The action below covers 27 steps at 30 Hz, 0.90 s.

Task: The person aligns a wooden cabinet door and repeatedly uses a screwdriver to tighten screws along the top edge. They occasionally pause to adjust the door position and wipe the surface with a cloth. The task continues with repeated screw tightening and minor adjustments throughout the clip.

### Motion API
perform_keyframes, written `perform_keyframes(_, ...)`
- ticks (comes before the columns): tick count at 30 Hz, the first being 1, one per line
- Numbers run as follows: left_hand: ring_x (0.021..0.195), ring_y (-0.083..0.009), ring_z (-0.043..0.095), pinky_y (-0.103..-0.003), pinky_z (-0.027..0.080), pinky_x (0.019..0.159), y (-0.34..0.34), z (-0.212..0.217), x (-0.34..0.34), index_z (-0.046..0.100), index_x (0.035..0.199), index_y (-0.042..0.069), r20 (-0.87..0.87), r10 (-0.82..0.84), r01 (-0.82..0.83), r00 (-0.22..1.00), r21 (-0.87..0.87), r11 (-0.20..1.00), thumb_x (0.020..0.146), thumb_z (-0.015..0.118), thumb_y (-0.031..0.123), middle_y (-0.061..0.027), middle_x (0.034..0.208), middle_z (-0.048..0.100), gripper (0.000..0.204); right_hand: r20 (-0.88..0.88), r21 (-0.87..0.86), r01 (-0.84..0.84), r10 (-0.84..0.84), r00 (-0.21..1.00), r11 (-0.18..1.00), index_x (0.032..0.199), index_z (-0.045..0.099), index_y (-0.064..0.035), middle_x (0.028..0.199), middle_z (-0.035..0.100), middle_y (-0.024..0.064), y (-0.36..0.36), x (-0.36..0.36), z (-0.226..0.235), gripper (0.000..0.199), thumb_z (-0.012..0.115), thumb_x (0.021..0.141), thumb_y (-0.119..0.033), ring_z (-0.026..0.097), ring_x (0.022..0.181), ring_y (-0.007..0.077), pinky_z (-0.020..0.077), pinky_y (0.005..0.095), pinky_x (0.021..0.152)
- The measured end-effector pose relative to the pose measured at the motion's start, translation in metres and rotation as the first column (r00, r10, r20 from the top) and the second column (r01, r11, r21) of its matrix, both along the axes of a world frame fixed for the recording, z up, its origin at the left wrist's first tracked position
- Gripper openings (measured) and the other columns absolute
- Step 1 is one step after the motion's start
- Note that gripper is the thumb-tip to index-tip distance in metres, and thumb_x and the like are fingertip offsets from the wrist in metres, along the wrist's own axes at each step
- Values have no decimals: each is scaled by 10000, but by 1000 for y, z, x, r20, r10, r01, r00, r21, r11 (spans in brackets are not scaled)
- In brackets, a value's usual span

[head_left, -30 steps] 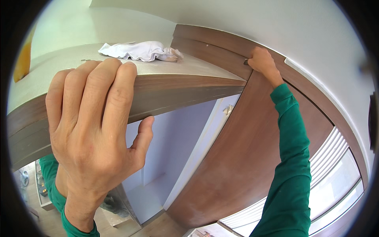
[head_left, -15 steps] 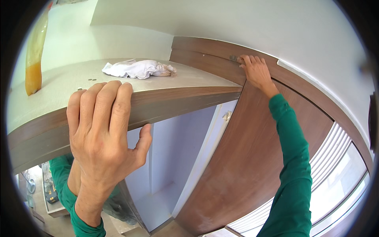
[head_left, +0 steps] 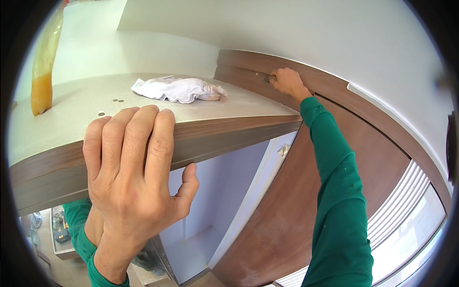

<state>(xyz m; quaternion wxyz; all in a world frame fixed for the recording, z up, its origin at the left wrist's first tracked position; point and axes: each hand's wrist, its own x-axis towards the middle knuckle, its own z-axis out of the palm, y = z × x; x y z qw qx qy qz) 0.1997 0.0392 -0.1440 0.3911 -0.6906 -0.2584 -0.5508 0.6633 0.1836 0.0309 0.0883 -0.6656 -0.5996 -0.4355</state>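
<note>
My left hand (head_left: 131,177) lies over the front edge of a wood-trimmed cabinet top (head_left: 71,115). Its fingers stretch onto the pale surface, and the thumb hangs free below the edge. Higher up, my right hand (head_left: 288,82) reaches to a brown wooden strip (head_left: 244,69) below the ceiling. Its fingers are closed on a small dark piece (head_left: 269,79), pressed against the strip; what kind of thing it is does not show. A crumpled white cloth (head_left: 174,89) lies on the cabinet top, between the two hands.
A clear tube with orange-yellow contents (head_left: 42,91) stands at the far left. Small discs (head_left: 117,100) dot the surface near the left fingers. Below are a brown sliding door panel (head_left: 287,201), a pale cabinet interior (head_left: 215,186) and, lower left, a tray with tools (head_left: 61,229).
My right hand has moved left along the wooden strip with the small dark piece. My left hand stays on the cabinet edge. The whole view has shifted slightly.
</note>
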Motion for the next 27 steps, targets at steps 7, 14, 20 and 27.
perform_keyframes(7, 1159, -370, 627, -526, 426, 1068, -1, -1, -2, 645, 1311, -9, -13, 24, -24, 1000, -32, 999, 628, 834, 198, -178, 1250, 667, 738, -43, -66, 52, -55, 998, 996, 1121, 821, -168, 1150, 771, 159, 31, -15, 15, 281, 676, 934, -319, 713, 1104, 383, 578, 502, 955)
perform_keyframes(14, 1179, -360, 628, -523, 422, 1077, 1, -1, -3, 651, 1323, 2, -21, 35, -35, 999, -31, 999, 618, 835, 185, -168, 1265, 670, 751, -72, -102, 101, -108, 992, 990, 1114, 808, -127, 1171, 764, 178, 51, -18, 25, 272, 736, 905, -285, 718, 1116, 384, 580, 502, 957)
perform_keyframes(20, 1159, -356, 641, -516, 434, 1056, 3, 0, -5, 660, 1314, 0, -45, 61, -62, 997, -16, 998, 651, 816, 200, -167, 1252, 679, 710, -79, -147, 192, -205, 976, 970, 1136, 766, -30, 1205, 750, 212, 64, -42, 36, 386, 795, 823, -254, 711, 1147, 404, 580, 507, 970)
perform_keyframes(27, 1101, -356, 667, -503, 460, 1007, 1, 6, -3, 686, 1266, -6, -71, 86, -85, 994, 21, 996, 673, 807, 225, -171, 1205, 695, 649, -77, -78, 200, -206, 976, 977, 1038, 775, 11, 1159, 744, 277, 72, -40, 39, 351, 797, 784, -230, 717, 1106, 438, 584, 506, 956)
